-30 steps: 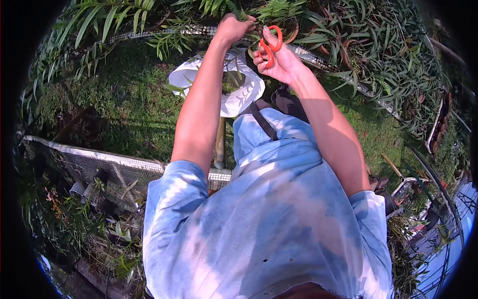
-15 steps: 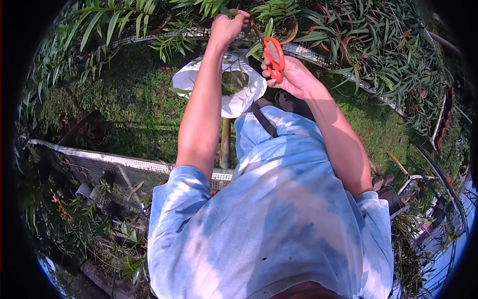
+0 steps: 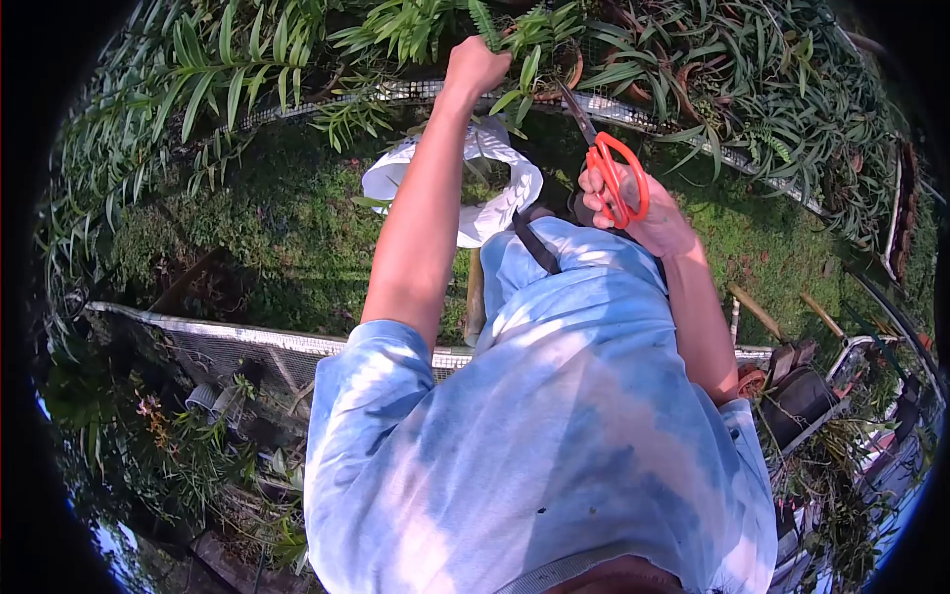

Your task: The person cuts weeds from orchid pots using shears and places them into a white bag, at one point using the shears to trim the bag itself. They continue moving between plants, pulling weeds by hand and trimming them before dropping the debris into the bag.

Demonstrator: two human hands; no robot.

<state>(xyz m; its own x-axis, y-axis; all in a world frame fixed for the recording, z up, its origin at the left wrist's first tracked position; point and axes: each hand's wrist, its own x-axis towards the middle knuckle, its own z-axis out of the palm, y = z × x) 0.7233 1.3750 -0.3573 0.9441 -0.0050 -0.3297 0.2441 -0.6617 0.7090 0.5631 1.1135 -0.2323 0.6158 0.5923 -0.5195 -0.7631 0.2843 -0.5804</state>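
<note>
Left hand [image 3: 475,67] closed tight around plant stem [image 3: 515,45] up on mesh bench [image 3: 643,117]. Orange scissors [image 3: 612,178] held in right hand [image 3: 643,213], blades pointed at plant, not touching. White bag [image 3: 475,188] seen underneath. Stem likely not cut yet; snip probably left.

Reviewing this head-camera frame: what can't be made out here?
- What the left hand grips: its closed fist sits among the leaves, hiding any stem.
- Scissors in the right hand: blade tips run into dark foliage; open or shut cannot be told.
- White bag: contents in shadow, partly behind the left forearm.
- Frame corners: blacked out by the lens edge.
</note>
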